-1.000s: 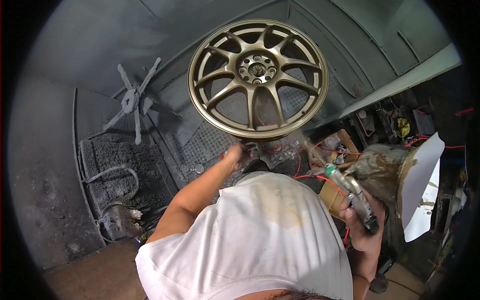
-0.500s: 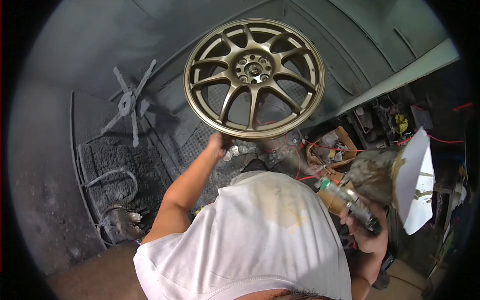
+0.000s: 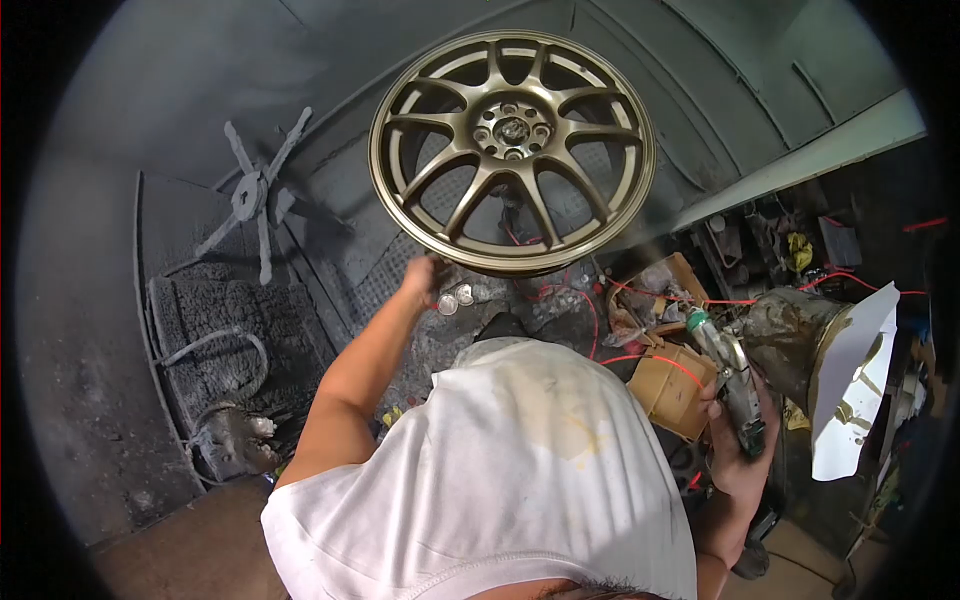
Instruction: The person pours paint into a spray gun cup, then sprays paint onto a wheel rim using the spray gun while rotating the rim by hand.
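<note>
An open cardboard box (image 3: 692, 278) on the cluttered right side holds crumpled clear plastic and small scraps; more detail is too small to tell. Just beside it, nearer the person, sits a brown carton (image 3: 668, 392), its contents not visible. A stained, drum-like container (image 3: 785, 328) lies farther right, a paint-marked white sheet (image 3: 850, 390) at its end hiding whatever is inside. The right hand's (image 3: 740, 425) grip is closed around a spray gun (image 3: 722, 360) with a green part at its top. The bronze wheel (image 3: 513, 131) is ahead, face up; the left hand (image 3: 425, 272) is at its near-left edge, fingers partly hidden, so how far open its grip is I cannot tell. Two small round silvery pieces (image 3: 456, 298) show near that hand.
</note>
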`<state>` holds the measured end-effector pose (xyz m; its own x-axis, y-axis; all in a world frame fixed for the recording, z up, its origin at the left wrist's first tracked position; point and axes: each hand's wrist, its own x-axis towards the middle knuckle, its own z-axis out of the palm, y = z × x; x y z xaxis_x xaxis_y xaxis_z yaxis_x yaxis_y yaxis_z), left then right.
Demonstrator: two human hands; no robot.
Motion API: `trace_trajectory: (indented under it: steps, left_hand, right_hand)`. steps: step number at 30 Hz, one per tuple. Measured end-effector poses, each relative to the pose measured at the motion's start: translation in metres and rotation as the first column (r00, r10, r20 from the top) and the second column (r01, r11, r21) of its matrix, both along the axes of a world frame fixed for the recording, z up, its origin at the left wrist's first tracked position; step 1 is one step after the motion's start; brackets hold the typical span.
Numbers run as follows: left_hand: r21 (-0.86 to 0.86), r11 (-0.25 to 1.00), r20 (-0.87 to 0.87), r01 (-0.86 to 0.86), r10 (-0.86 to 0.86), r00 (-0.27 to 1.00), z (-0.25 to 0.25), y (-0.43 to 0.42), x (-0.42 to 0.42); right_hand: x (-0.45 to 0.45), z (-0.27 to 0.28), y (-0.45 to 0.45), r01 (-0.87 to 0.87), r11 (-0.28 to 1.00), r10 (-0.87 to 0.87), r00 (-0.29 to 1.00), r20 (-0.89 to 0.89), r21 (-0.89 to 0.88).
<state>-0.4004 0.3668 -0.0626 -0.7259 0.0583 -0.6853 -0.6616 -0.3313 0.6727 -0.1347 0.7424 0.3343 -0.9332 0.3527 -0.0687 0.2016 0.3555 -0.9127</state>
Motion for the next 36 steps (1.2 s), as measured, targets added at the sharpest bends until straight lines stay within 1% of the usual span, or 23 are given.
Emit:
trace_trajectory:
  steps: [4,6,7,8,9,10,12,13,15,16,18,19,20,21,22,24,26,27,28,30,31,35,36]
  left_hand:
    - [0.162,0.986,0.052,-0.045,0.037,0.998,0.020,0.011,-0.003]
    - [0.154,0.982,0.040,0.110,-0.117,0.992,0.010,0.033,0.015]
    - [0.131,0.988,0.048,0.085,-0.092,0.995,0.008,0.045,0.025]
    - [0.109,0.992,0.056,0.058,-0.065,0.996,0.007,0.059,0.034]
    - [-0.031,0.986,0.146,0.164,-0.158,0.977,0.047,0.074,0.043]
    - [-0.030,0.986,0.147,0.162,-0.156,0.977,0.041,0.084,0.050]
    - [0.304,0.905,0.046,0.297,-0.326,0.944,0.022,0.096,0.063]
    - [0.306,0.905,0.046,0.295,-0.323,0.945,0.013,0.094,0.070]
    - [0.237,0.818,0.118,0.525,-0.560,0.820,-0.003,0.089,0.078]
    - [0.238,0.818,0.117,0.524,-0.559,0.821,-0.010,0.087,0.076]
    - [0.264,0.908,0.217,0.324,-0.383,0.898,-0.017,0.077,0.074]
    - [0.265,0.909,0.217,0.322,-0.382,0.898,-0.017,0.071,0.070]
    - [0.229,0.947,0.200,0.226,-0.273,0.941,-0.018,0.063,0.061]
    - [0.196,0.972,0.179,0.126,-0.162,0.970,-0.017,0.056,0.053]
    - [0.197,0.972,0.180,0.125,-0.162,0.970,-0.015,0.051,0.047]
    - [0.123,0.991,0.099,-0.047,0.035,0.994,-0.008,0.042,0.038]
    - [0.141,0.987,0.070,-0.075,0.066,0.995,0.014,0.035,0.031]
    - [0.159,0.982,0.042,-0.103,0.097,0.994,0.020,0.031,0.027]
    - [0.160,0.982,0.041,-0.100,0.095,0.995,0.013,0.025,0.022]
    - [0.087,0.990,0.097,-0.110,0.101,0.990,0.007,0.014,0.012]
    - [0.072,0.992,0.072,-0.100,0.095,0.993,0.008,0.011,0.011]
    - [0.179,0.968,0.081,-0.175,0.163,0.983,0.025,0.010,0.008]
    - [0.185,0.966,0.082,-0.181,0.168,0.982,0.015,0.005,0.008]
  right_hand:
    - [0.007,0.002,-0.001,-0.041,0.991,0.048,0.998,0.046,-0.131]
    - [0.007,0.008,-0.005,-0.061,0.973,0.109,0.972,0.207,-0.222]
    - [0.008,0.008,-0.007,-0.058,0.958,0.139,0.951,0.276,-0.281]
    - [0.008,0.006,-0.008,-0.058,0.958,0.139,0.951,0.277,-0.281]
    - [0.007,0.002,-0.010,-0.132,0.950,0.204,0.948,0.243,-0.284]
    - [0.006,0.001,-0.013,-0.206,0.936,0.270,0.940,0.209,-0.285]
    - [0.002,0.004,-0.024,-0.149,0.947,0.215,0.952,0.217,-0.284]
    - [0.004,0.000,-0.026,-0.079,0.971,0.118,0.979,0.166,-0.226]
    - [0.007,-0.009,-0.022,0.012,0.995,-0.009,1.000,0.030,-0.102]
    - [0.006,-0.005,-0.012,0.017,0.995,-0.006,0.994,0.113,-0.093]
    - [0.001,-0.003,-0.006,0.055,0.997,-0.055,0.998,-0.001,0.045]
    - [0.000,-0.007,-0.003,0.085,0.996,-0.084,0.996,-0.039,0.014]
    - [0.000,-0.007,-0.003,0.084,0.996,-0.083,0.996,-0.039,0.015]
    - [0.001,-0.006,-0.004,0.147,0.987,-0.148,0.989,0.000,-0.061]
    - [0.003,-0.006,-0.004,0.212,0.968,-0.208,0.977,0.044,-0.134]
    - [0.010,-0.005,-0.009,0.145,0.976,-0.140,0.989,0.041,-0.164]
    - [0.015,-0.002,-0.012,0.011,0.974,-0.005,1.000,0.027,-0.226]
    - [0.009,0.004,-0.005,-0.093,0.946,0.138,0.982,0.127,-0.311]
    - [0.009,0.007,-0.010,-0.091,0.946,0.135,0.983,0.126,-0.311]
    - [0.007,0.012,-0.024,-0.053,0.939,0.161,0.941,0.299,-0.339]
    - [0.007,0.010,-0.023,-0.055,0.940,0.162,0.941,0.298,-0.335]
    - [0.007,0.000,-0.017,-0.152,0.986,0.160,0.974,0.162,-0.062]
    - [0.007,-0.001,-0.016,-0.074,0.989,0.084,0.994,0.070,-0.131]
